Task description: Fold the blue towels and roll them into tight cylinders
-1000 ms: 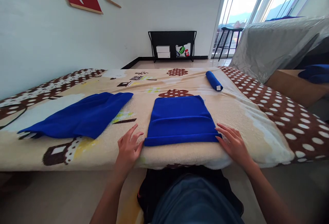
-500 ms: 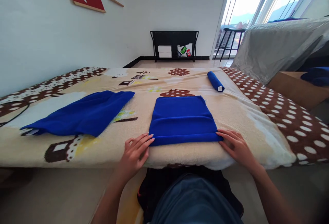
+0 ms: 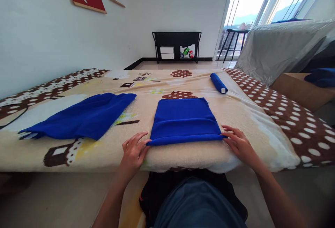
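A folded blue cloth (image 3: 184, 116) lies flat in front of me, its near edge turned over into a narrow roll. My left hand (image 3: 134, 151) pinches the left end of that roll between thumb and fingers. At the opposite end, my right hand (image 3: 238, 144) has the right corner pinched, with its other fingers loosely raised. Farther back to the right rests a tightly rolled blue cloth (image 3: 218, 82) with a white tag at its near end. A second, loosely spread blue cloth (image 3: 86, 116) lies on the left, a white tag showing at its near left corner.
Everything blue here lies on a cream patterned blanket (image 3: 183, 156) with brown dotted borders. A black shelf (image 3: 176, 39) holding white boxes stands against the far wall. On the right are a plastic-covered bulky shape (image 3: 282, 43) and a cardboard box (image 3: 300, 90).
The flat near fold has become a narrower, raised roll, and its ends are now pinched. My left hand has shifted slightly left and up; my right hand has gone from lying on the edge to gripping it.
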